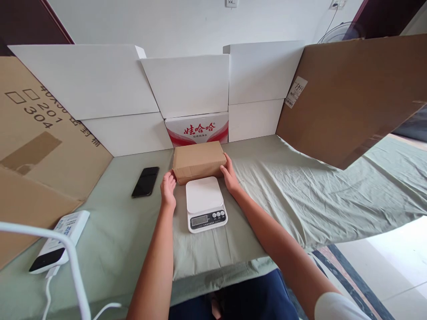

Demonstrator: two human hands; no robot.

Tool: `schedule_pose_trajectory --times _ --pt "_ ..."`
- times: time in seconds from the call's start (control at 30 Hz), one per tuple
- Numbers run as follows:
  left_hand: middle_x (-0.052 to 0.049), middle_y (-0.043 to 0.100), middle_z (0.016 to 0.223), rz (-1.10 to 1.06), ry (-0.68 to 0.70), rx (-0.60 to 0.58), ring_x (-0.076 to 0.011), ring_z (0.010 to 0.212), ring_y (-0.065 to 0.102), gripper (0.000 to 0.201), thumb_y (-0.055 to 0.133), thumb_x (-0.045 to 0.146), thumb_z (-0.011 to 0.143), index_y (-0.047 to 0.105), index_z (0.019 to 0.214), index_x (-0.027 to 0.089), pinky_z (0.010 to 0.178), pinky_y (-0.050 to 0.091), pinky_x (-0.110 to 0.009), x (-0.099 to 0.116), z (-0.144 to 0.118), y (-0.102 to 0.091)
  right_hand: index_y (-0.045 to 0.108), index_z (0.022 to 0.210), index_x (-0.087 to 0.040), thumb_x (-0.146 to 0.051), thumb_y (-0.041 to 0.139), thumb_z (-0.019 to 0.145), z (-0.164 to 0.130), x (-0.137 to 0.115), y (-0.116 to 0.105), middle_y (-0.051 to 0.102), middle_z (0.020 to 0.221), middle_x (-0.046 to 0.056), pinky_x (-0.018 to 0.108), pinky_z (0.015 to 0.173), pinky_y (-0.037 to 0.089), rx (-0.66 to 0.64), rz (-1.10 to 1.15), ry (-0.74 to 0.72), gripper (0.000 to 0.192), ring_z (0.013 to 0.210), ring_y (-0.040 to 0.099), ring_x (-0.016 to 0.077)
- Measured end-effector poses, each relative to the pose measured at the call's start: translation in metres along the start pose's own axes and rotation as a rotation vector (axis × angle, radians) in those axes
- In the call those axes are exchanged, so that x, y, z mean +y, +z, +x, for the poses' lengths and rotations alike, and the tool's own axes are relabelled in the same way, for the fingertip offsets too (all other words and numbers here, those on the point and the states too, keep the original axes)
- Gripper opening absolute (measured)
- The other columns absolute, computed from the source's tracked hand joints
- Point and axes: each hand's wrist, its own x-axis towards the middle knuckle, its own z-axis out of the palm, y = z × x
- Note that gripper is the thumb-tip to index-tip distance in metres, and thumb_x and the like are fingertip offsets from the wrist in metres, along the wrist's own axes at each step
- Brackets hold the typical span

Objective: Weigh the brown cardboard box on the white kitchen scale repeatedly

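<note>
Item 1: small brown carton [200, 160], closed, btwn the 2 hands, long side facing wearer; directly beyond the scale. Whether base bears on cloth or is just off it: can't tell.

Item 2: L hand [169, 189], at carton's L end; fingers part-curled, tips at near L corner, holding that end; firmness can't tell.

Item 3: R hand [230, 174], at R end; thumb on near face, fingers along the side, spread to carton's depth; has hold.

Step in hand (judged): carton steadied/positioned w/ both hands behind scale. Next move, if carton is shifted, would call for even pressure fr. both ends, base level, and a lift high enough to clear scale.

Item 4: white kitchen scale [204, 195], nearer wearer than fingertips, btwn the wrists; bare platform, display + btns on near edge; readout too small to tell.

Item 5: black phone [145, 182], flat, just L of L fingers, untouched.

Item 6: white power strip [62, 242], well L of L fingers, toward wearer; white cable attached.

Item 7: red-and-white printed box [196, 129], just beyond both hands' fingertips, behind carton; plain white boxes [190, 84] above + either side.

Item 8: lg. cardboard panels, 1 far L of L fingers [50, 155] w/ printing, 1 far R of R fingers [353, 98] w/ label.

Item 9: green cloth [260, 178], under hands' work area; wrinkled R of R fingers.
</note>
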Motion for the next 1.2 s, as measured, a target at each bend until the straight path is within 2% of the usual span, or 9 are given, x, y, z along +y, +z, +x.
schedule_pose_trajectory --times 0.1,0.23,0.37,0.47,0.63,0.73,1.03,1.2 --pt "-0.021 0.060 0.142 0.004 0.143 0.000 -0.0333 0.138 0.052 0.079 0.054 0.079 0.078 0.066 0.127 0.018 0.115 0.038 -0.047 0.006 -0.006 0.002 0.028 0.157 -0.024 -0.062 0.048 0.094 -0.003 -0.004 -0.001 0.036 0.164 0.008 0.048 0.127 0.026 0.022 -0.007 -0.057 0.076 0.156 0.025 0.0279" --pt "-0.018 0.064 0.137 0.016 0.335 -0.074 -0.0328 0.137 0.053 0.074 0.055 0.074 0.082 0.065 0.129 0.019 0.115 0.039 -0.044 0.020 -0.021 0.004 0.022 0.159 -0.025 -0.063 0.047 0.095 -0.010 -0.015 -0.002 0.027 0.168 0.007 0.046 0.129 0.022 0.045 -0.034 -0.170 0.079 0.156 0.025 0.0273" --pt "-0.019 0.063 0.136 0.086 0.419 -0.078 -0.0347 0.138 0.052 0.081 0.056 0.077 0.080 0.061 0.134 0.017 0.116 0.037 -0.046 0.032 -0.040 0.003 0.020 0.160 -0.027 -0.066 0.046 0.095 -0.025 -0.030 -0.007 0.025 0.169 0.007 0.047 0.130 0.021 0.034 -0.105 -0.206 0.080 0.157 0.024 0.0280" --pt "-0.019 0.062 0.136 0.110 0.456 -0.072 -0.0351 0.136 0.053 0.080 0.054 0.074 0.083 0.057 0.138 0.016 0.115 0.038 -0.047 0.033 -0.058 -0.002 0.022 0.160 -0.028 -0.066 0.046 0.095 -0.044 -0.038 -0.011 0.027 0.167 0.007 0.049 0.130 0.018 0.044 -0.143 -0.222 0.078 0.158 0.021 0.0295" --pt "-0.020 0.058 0.142 0.138 0.467 -0.077 -0.0359 0.136 0.052 0.080 0.051 0.072 0.086 0.053 0.143 0.016 0.113 0.040 -0.048 0.023 -0.093 -0.019 0.023 0.159 -0.031 -0.063 0.044 0.097 -0.078 -0.037 -0.018 0.030 0.166 0.007 0.051 0.128 0.024 0.060 -0.150 -0.189 0.073 0.156 0.026 0.0296" --pt "-0.019 0.056 0.147 0.150 0.486 -0.091 -0.0359 0.139 0.049 0.080 0.049 0.071 0.087 0.053 0.145 0.017 0.114 0.039 -0.049 0.017 -0.106 -0.027 0.026 0.159 -0.030 -0.062 0.044 0.097 -0.089 -0.037 -0.019 0.033 0.164 0.008 0.051 0.127 0.026 0.075 -0.145 -0.158 0.071 0.154 0.029 0.0299" --pt "-0.018 0.054 0.149 0.106 0.421 -0.086 -0.0354 0.141 0.048 0.077 0.049 0.069 0.088 0.054 0.146 0.018 0.116 0.037 -0.049 0.011 -0.103 -0.028 0.030 0.158 -0.032 -0.063 0.043 0.096 -0.085 -0.041 -0.018 0.040 0.160 0.007 0.050 0.125 0.030 0.077 -0.184 -0.136 0.070 0.149 0.036 0.0297" --pt "-0.019 0.056 0.147 0.068 0.372 -0.040 -0.0359 0.139 0.050 0.079 0.051 0.071 0.086 0.056 0.144 0.018 0.115 0.038 -0.050 0.006 -0.103 -0.031 0.031 0.158 -0.028 -0.062 0.041 0.097 -0.086 -0.042 -0.018 0.043 0.156 0.008 0.046 0.122 0.035 0.073 -0.212 -0.134 0.071 0.146 0.040 0.0289"
